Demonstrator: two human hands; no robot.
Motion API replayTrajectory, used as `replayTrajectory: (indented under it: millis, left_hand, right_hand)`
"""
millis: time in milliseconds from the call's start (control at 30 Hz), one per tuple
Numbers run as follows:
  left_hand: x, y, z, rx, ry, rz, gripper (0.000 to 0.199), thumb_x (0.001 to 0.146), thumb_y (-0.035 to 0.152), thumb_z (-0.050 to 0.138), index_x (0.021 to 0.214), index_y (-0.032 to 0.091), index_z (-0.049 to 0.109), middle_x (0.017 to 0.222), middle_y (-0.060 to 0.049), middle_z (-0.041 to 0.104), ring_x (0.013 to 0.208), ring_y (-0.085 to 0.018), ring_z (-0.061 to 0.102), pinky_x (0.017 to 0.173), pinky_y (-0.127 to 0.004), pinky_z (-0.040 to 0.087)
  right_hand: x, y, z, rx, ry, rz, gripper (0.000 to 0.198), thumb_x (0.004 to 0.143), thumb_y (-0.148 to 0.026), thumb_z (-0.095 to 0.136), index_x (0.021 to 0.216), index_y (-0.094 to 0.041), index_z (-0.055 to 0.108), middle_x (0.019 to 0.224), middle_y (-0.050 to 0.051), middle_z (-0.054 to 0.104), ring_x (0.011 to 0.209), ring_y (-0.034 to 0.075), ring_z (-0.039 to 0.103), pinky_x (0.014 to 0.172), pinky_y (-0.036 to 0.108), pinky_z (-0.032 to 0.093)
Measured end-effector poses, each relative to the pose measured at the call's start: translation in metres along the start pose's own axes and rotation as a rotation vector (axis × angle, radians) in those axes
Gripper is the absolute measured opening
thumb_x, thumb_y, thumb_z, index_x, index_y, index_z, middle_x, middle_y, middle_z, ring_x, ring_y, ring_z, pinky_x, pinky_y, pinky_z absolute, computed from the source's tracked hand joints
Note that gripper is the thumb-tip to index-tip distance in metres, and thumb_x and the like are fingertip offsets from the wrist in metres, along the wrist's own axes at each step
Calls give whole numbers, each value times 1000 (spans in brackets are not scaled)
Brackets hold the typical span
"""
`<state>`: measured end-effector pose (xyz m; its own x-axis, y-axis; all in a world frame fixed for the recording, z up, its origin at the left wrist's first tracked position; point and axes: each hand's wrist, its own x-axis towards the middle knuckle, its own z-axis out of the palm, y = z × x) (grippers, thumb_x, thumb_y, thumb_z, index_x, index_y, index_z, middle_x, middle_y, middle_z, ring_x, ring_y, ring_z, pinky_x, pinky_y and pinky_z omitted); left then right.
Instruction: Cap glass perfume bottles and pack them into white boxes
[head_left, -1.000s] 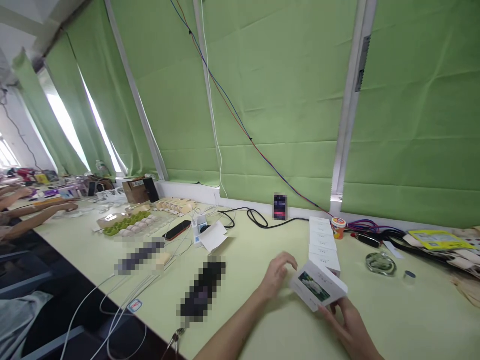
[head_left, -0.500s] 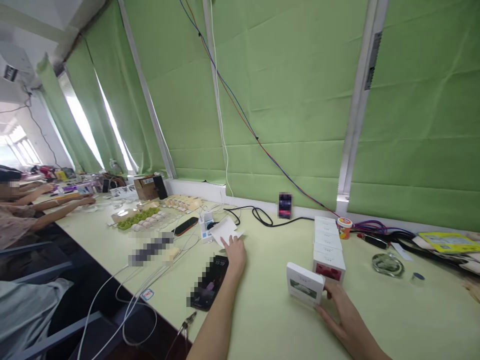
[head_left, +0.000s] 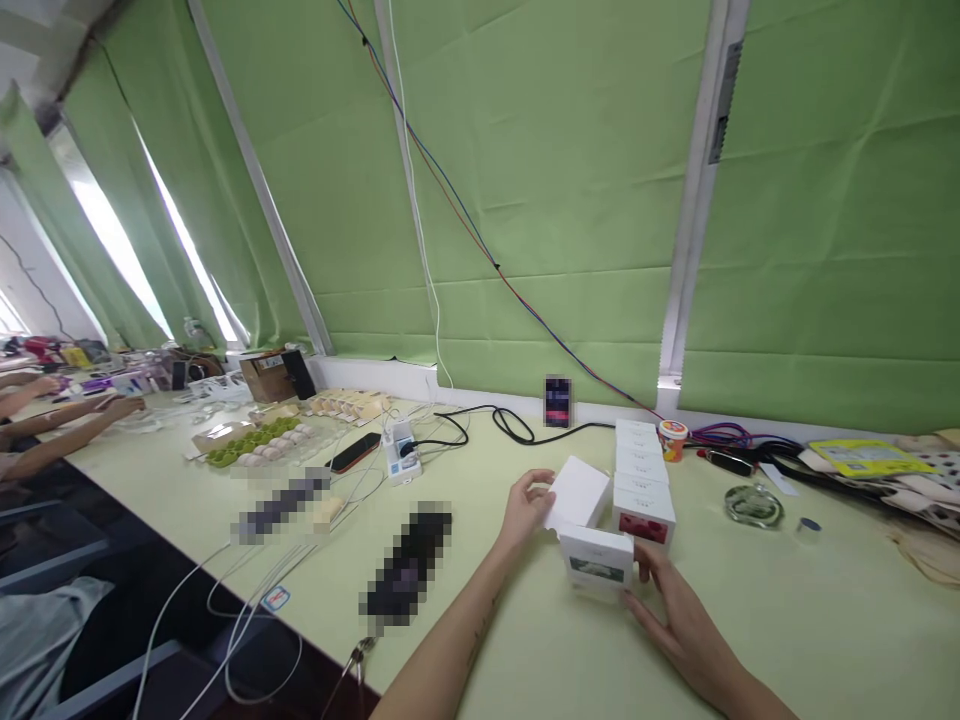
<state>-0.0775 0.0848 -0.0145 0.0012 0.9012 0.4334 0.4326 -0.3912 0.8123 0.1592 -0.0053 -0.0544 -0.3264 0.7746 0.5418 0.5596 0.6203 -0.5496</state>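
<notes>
My left hand [head_left: 527, 508] is closed on the edge of a blank white paper or card [head_left: 581, 492], tilted just behind a small box. That small white box [head_left: 598, 562], printed with a dark picture on its front, is gripped at its right side between the thumb and fingers of my right hand [head_left: 673, 608]. The box is upright over the table, near the paper's lower edge; whether the two touch, I cannot tell. Just beyond my right hand stands a row of several similar white boxes [head_left: 643, 478], the nearest showing a red picture.
Left of my arm lies a blurred phone [head_left: 409, 570]. Behind it are a power strip [head_left: 403, 455], another phone [head_left: 354, 452] and loose white cables. To the right are an orange tub [head_left: 673, 440], a glass dish [head_left: 753, 507] and dark cables. Co-workers' arms [head_left: 71, 430] reach over the far left.
My left hand has moved right from beside the power strip, carrying the white paper to the small box. My right hand still holds the box, now slightly left in view.
</notes>
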Motion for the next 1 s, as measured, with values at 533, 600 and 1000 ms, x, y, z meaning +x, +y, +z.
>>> replayTrajectory:
  millis: [533,600,1000]
  left_hand:
    - [-18,-1,15,81,-217,-38,56,82,41,57,131,18,45,130,-14,54,119,-29,50,98,-42,40]
    - [-17,-4,16,86,-249,-19,44,84,38,53,124,19,53,127,-13,57,118,-29,50,99,-43,38]
    - [-8,1,1,3,-156,79,40,90,45,38,102,17,65,98,-11,64,96,-27,56,88,-42,42]
  right_hand:
    - [1,-9,-8,233,-84,184,50,95,-40,37,140,-22,27,95,7,67,72,21,64,66,32,52]
    - [2,-7,-6,204,-131,192,49,94,-42,39,137,-20,31,88,6,66,71,22,63,65,32,51]
    - [5,-9,-3,147,-247,209,50,93,-42,42,136,-17,34,77,1,61,68,20,58,63,30,46]
